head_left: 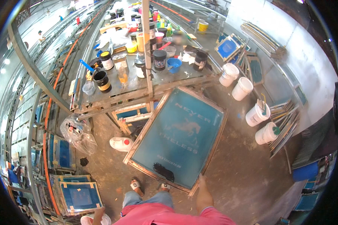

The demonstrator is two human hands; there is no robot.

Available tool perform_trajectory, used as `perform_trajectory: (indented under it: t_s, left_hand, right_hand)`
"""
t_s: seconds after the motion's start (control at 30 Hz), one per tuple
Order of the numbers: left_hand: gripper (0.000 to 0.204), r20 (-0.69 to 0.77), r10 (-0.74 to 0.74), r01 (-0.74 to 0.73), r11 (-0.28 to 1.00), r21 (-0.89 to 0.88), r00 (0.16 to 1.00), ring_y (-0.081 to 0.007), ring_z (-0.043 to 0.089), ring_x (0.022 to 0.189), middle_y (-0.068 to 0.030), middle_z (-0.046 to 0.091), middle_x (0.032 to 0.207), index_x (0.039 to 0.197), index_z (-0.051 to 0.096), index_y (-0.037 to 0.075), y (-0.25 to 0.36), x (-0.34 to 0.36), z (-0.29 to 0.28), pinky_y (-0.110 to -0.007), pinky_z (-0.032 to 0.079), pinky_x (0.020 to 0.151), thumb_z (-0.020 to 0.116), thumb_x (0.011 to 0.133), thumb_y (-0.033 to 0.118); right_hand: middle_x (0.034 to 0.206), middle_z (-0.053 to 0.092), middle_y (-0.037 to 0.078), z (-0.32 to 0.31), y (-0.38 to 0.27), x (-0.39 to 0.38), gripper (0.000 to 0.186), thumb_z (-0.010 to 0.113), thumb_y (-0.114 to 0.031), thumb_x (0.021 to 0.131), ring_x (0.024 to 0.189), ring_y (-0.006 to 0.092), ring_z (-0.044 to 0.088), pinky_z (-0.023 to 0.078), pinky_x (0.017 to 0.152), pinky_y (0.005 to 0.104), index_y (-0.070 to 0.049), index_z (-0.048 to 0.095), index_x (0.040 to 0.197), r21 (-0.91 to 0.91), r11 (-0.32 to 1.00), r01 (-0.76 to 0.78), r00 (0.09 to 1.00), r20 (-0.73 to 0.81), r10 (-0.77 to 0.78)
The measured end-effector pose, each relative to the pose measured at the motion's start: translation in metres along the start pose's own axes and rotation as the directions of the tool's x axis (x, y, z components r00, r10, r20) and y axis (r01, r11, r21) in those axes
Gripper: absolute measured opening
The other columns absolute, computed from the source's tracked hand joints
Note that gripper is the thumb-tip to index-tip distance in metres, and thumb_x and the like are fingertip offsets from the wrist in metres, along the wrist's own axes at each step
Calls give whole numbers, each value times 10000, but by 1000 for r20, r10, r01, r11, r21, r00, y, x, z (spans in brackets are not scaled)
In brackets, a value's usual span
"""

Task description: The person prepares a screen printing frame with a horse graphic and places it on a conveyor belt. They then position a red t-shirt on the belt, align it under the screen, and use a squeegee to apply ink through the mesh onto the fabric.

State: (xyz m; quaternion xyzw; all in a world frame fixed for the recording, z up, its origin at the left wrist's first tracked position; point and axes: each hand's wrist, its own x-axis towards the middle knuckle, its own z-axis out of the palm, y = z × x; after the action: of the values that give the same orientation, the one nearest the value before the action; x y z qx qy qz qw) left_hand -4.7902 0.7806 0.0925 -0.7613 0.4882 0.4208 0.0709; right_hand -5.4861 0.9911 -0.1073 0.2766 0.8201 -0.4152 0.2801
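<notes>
A large silk-screen frame point(210, 157) with a wooden rim and blue-green mesh tilts in front of me, its far end by the table edge. Pale lettering and a horse figure show on the mesh, and a black patch point(164, 171) lies near its lower edge. My right hand point(202, 181) is closed on the frame's near right corner. Low at the left, my left hand point(99, 212) is at the near corner of a smaller blue screen frame point(80, 195) and appears closed on it; its fingers are partly hidden.
A long table point(120, 88) carries ink tubs, a black tub point(102, 81) and a blue bowl point(174, 65). White buckets point(242, 89) line the right, near stacked frames point(283, 120). A white jug point(121, 144) and a plastic bag point(78, 134) are on the floor.
</notes>
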Motion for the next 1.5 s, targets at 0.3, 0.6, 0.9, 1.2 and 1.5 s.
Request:
perform_trajectory:
  t_s: [0.3, 0.6, 0.9, 1.2, 1.5]
  left_hand:
    - [455, 12, 118, -110, 951, -291, 993, -206, 595, 787, -87, 662, 826, 966, 693, -44, -4, 98, -31, -357, 469, 727, 637, 864, 396]
    - [417, 94, 270, -215, 898, -383, 958, -122, 585, 671, -32, 660, 799, 988, 691, 17, 76, 173, -76, -280, 443, 569, 605, 891, 413]
    - [480, 169, 511, -452, 843, -292, 843, -146, 605, 752, -74, 687, 898, 1081, 700, 27, 164, 88, 10, -280, 461, 641, 614, 890, 459]
    - [645, 627, 695, 102, 637, -764, 351, -278, 538, 1204, -119, 601, 1269, 1367, 481, 34, 355, -143, 179, -487, 403, 1033, 429, 971, 541]
    - [540, 751, 661, -795, 454, -402, -3, -219, 616, 1044, -122, 679, 1105, 1163, 652, -19, 445, -313, 359, -335, 467, 897, 657, 874, 437]
  right_hand:
    - [984, 671, 216, 11, -50, -97, 357, 639, -248, 832, 916, 366, 659, 527, 751, 424, 34, 650, 1050, -273, 948, 162, 932, -273, -238]
    - [1126, 662, 175, 36, 41, -283, 427, 635, -347, 886, 1081, 312, 609, 457, 939, 390, 5, 654, 1127, -375, 627, 683, 723, 470, -507]
    - [1002, 681, 129, -77, 147, -231, 439, 625, -246, 889, 788, 200, 664, 523, 634, 360, 26, 571, 1230, -157, 982, 104, 903, 429, -27]
    - [1033, 680, 170, -244, 248, -169, 389, 528, -264, 955, 872, 222, 674, 552, 708, 375, 27, 552, 1212, 93, 992, 83, 943, 315, -108]
    - [1016, 683, 178, -365, 287, -176, 384, 504, -225, 966, 916, 295, 670, 546, 766, 419, 69, 530, 1212, 372, 845, -384, 921, 90, 378]
